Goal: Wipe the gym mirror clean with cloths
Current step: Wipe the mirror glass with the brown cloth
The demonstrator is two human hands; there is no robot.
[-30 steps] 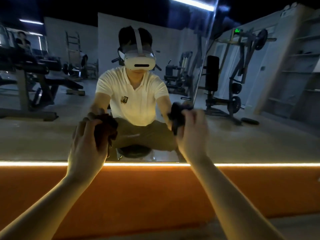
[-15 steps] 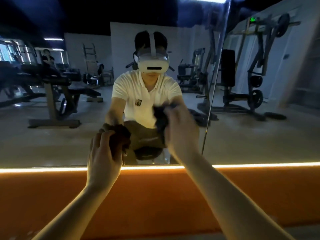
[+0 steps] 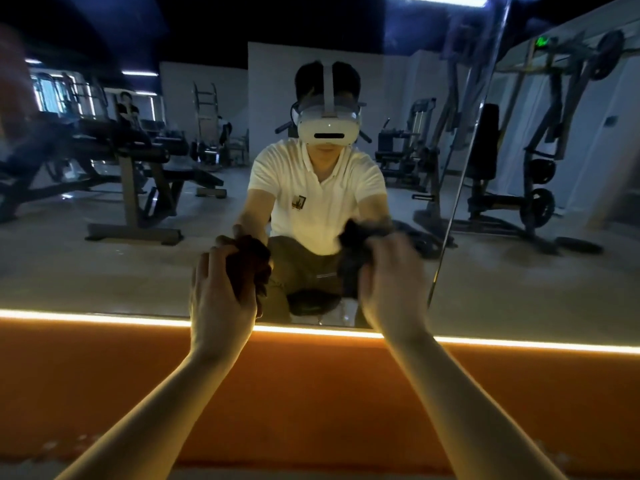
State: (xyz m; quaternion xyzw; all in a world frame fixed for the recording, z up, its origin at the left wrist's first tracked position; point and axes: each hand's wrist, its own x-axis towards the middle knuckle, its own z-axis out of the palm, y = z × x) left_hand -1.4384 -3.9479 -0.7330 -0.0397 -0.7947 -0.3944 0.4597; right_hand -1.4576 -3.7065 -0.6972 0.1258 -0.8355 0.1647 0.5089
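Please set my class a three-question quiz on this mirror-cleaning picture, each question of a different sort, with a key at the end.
1. True or false: the left hand is empty.
2. What runs along the lower edge of the mirror? A. a glowing light strip B. a row of dumbbells C. a towel rail
3. Fill in: the cloth that the right hand grips is ___ in colour.

Key
1. False: it grips a reddish-brown cloth.
2. A.
3. Dark: the dark cloth looks near black, though it is blurred.
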